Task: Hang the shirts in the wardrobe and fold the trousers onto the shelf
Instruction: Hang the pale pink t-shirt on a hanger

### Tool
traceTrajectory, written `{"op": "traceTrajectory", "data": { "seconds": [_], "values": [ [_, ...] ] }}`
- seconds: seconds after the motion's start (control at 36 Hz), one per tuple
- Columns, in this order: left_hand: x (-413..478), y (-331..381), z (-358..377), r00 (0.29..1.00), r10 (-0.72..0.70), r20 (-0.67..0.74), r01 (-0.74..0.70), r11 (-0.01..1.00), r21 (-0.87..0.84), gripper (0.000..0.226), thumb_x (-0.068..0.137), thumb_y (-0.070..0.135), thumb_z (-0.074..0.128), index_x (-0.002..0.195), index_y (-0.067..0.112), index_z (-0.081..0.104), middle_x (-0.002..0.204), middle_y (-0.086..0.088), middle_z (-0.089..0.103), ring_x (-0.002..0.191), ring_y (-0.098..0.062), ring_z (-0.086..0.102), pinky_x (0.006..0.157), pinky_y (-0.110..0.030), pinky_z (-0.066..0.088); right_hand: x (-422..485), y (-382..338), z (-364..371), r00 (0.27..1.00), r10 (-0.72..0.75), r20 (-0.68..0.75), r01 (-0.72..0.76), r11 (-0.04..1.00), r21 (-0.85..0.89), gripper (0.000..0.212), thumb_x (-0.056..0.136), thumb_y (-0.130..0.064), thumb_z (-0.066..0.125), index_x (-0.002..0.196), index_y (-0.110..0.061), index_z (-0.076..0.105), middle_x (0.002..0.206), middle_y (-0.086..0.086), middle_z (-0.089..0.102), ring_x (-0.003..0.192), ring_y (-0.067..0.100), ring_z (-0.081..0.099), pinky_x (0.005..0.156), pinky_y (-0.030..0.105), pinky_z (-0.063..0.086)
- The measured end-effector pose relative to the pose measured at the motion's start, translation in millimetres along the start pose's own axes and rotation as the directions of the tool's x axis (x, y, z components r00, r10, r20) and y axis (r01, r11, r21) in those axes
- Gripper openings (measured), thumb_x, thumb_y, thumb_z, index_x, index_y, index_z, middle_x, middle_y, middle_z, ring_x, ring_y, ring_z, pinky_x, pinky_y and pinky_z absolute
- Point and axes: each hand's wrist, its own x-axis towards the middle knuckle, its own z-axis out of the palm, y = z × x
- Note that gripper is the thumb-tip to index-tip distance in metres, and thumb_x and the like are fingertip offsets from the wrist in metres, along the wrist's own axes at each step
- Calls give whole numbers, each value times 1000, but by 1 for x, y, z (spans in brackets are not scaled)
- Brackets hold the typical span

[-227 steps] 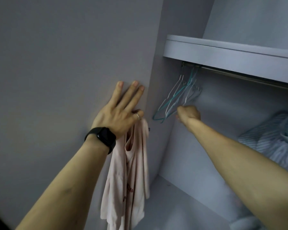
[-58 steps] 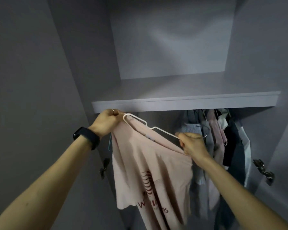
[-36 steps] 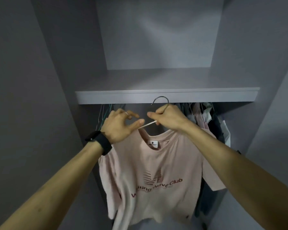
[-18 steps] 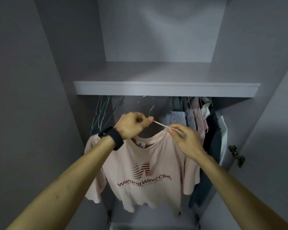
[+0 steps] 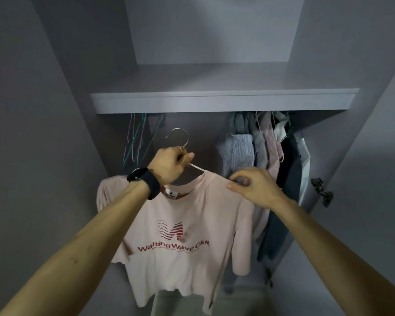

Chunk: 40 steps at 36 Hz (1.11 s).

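Already the pink shirt (image 5: 185,215) sits on the hanger (image 5: 197,167), gripped by your left hand (image 5: 169,165), right hand (image 5: 254,188) fingers pinching its 3 o'clock shoulder; hooking it at 12 o'clock is not yet done.

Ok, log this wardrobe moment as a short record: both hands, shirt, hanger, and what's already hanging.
left hand: grips the hanger just below its hook
right hand: fingers pinch the shirt at its shoulder
shirt: pink, printed, on the hanger
hanger: white, hook free under the shelf, not yet hung
empty hangers: hanging at left
clothes: hanging at right
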Motion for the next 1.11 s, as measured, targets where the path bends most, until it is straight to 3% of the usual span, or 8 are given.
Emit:
{"op": "traceTrajectory", "data": {
  "seconds": [0.14, 0.25, 0.44, 0.56, 0.78, 0.92, 1.0, 1.11],
  "values": [
    [2, -15, -14, 1000, -29, -1, 29, 999, 26, 33, 102, 40, 52, 87, 13, 64, 75, 3, 60, 71, -10, 56, 62, -24, 40, -11, 21, 11, 997, 78, 24, -74, 990, -122, 16, 93, -22, 71, 107, -15, 76, 88, -4, 70, 83, 18, 64, 80, 31, 52],
    [-1, -20, -11, 998, -41, 52, 38, 997, 67, 37, 102, 43, 51, 89, 11, 65, 78, -3, 63, 75, -20, 59, 68, -31, 45, -3, 23, 2, 994, 93, 60, -84, 987, -136, 22, 97, -24, 67, 115, -16, 76, 107, 0, 76, 101, 16, 69, 90, 24, 50],
    [-6, -15, 2, 993, -54, 108, 42, 993, 108, 37, 102, 42, 51, 70, 24, 51, 69, 5, 55, 65, -7, 50, 55, -20, 33, 13, 24, -13, 954, 157, 254, -43, 914, -404, 14, 93, -27, 72, 93, -15, 78, 89, 5, 71, 88, 21, 66, 83, 32, 55],
    [-11, -22, 7, 989, -82, 125, 69, 992, 102, 36, 102, 41, 51, 73, 22, 53, 72, 2, 57, 67, -15, 54, 59, -29, 37, 16, 26, -17, 930, 220, 293, -42, 859, -511, 16, 91, -23, 71, 87, -8, 75, 90, 10, 69, 89, 27, 65, 81, 38, 55],
    [-9, -18, 7, 998, -52, 31, 53, 998, -33, 34, 101, 42, 52, 76, 20, 60, 72, 2, 61, 69, -14, 56, 61, -26, 39, 9, -1, -21, 998, 52, 24, -48, 989, -143, 36, 91, -49, 67, 120, -29, 73, 120, -7, 71, 108, 14, 64, 98, 35, 51],
    [-10, -11, 23, 998, -55, 14, 55, 998, -44, 37, 102, 41, 53, 83, 11, 65, 78, -7, 66, 75, -23, 59, 65, -29, 37, -1, -21, 0, 993, -20, 114, 28, 997, -66, 21, 98, -31, 63, 112, -23, 77, 75, -21, 60, 72, 1, 57, 82, 24, 50],
    [-13, -13, 29, 997, -81, 14, 82, 994, -70, 36, 102, 40, 53, 84, 11, 64, 81, -9, 66, 78, -25, 60, 67, -31, 42, -9, -18, 9, 991, -63, 121, 73, 994, -76, 24, 100, -27, 62, 119, -18, 74, 79, -21, 61, 65, -9, 52, 70, 10, 40],
    [-21, -19, 44, 993, -108, 56, 110, 993, -47, 35, 101, 42, 55, 86, 12, 65, 80, -5, 65, 76, -22, 60, 72, -35, 48, -19, -11, 22, 977, -113, 180, 142, 977, -159, 29, 104, -30, 54, 122, -15, 72, 110, 2, 74, 96, 17, 67, 86, 28, 48]
  ]
}}
